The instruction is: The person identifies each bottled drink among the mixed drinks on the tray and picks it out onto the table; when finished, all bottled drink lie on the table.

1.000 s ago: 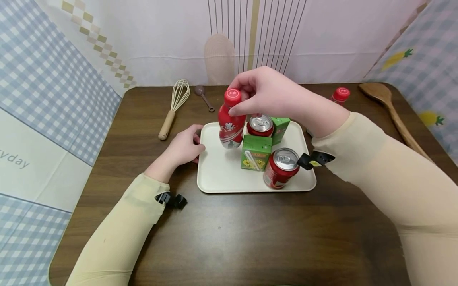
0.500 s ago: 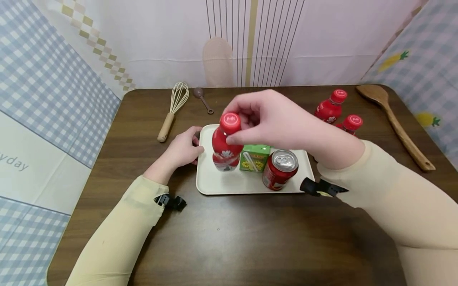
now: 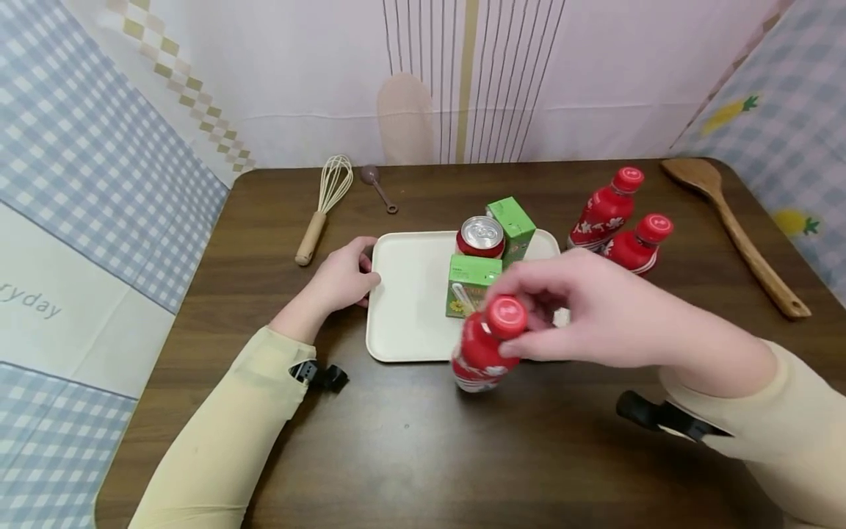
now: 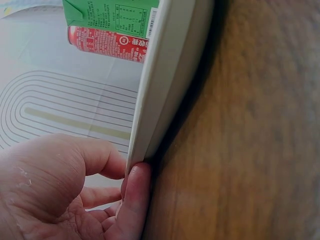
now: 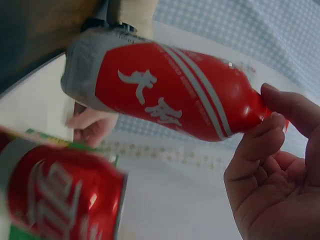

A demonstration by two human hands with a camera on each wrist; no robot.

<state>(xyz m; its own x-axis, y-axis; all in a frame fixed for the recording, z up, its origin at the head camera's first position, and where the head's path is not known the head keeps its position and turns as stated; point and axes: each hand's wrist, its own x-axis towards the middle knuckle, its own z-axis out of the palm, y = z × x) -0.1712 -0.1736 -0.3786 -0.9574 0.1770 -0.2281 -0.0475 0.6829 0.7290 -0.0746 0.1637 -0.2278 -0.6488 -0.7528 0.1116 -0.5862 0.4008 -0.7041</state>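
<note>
My left hand (image 3: 340, 278) grips the left edge of a cream tray (image 3: 403, 308). In the left wrist view, the thumb and a finger pinch the tray's rim (image 4: 145, 110). With thumb and fingers, my right hand (image 3: 588, 312) holds a red drink bottle (image 3: 481, 356) by its neck, over the tray's front edge. The bottle (image 5: 160, 92) is tilted. On the tray stand a soda can (image 3: 481, 236), a green drink carton (image 3: 463, 290) and another green carton (image 3: 517, 224) behind. A nearer soda can (image 5: 60, 192) shows in the right wrist view; my right hand mostly hides it in the head view.
Two more red bottles, a rear bottle (image 3: 600, 213) and a nearer bottle (image 3: 631, 251), stand right of the tray. Beyond them lies a wooden spatula (image 3: 736, 228). A whisk (image 3: 322, 209) and a small brown spoon (image 3: 378, 187) lie at the back left of the table (image 3: 396, 455).
From above the tray's left half, my right hand has carried the bottle toward me and then right, past the front edge. The left hand stays at the tray.
</note>
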